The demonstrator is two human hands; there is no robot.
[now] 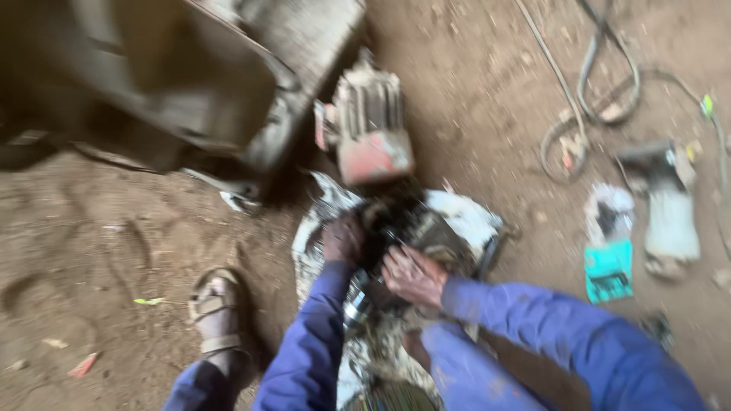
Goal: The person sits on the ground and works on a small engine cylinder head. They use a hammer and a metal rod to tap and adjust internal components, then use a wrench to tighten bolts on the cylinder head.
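Observation:
A dark, greasy machine part (407,224) lies on a white sheet (464,213) spread on the dirt ground. My left hand (344,237) rests on its left side, fingers curled against it. My right hand (413,275) presses on the part's near side, fingers bent over it. Both arms wear blue sleeves. A shiny metal cylinder (355,304) shows just below my left wrist. The picture is blurred, so the exact grip of either hand is unclear.
A ribbed motor with a red end (369,125) stands just behind the part. A large grey metal casing (190,76) fills the upper left. Cables (601,84), a grey power tool (670,209) and a teal box (608,272) lie to the right. My sandalled foot (217,312) is lower left.

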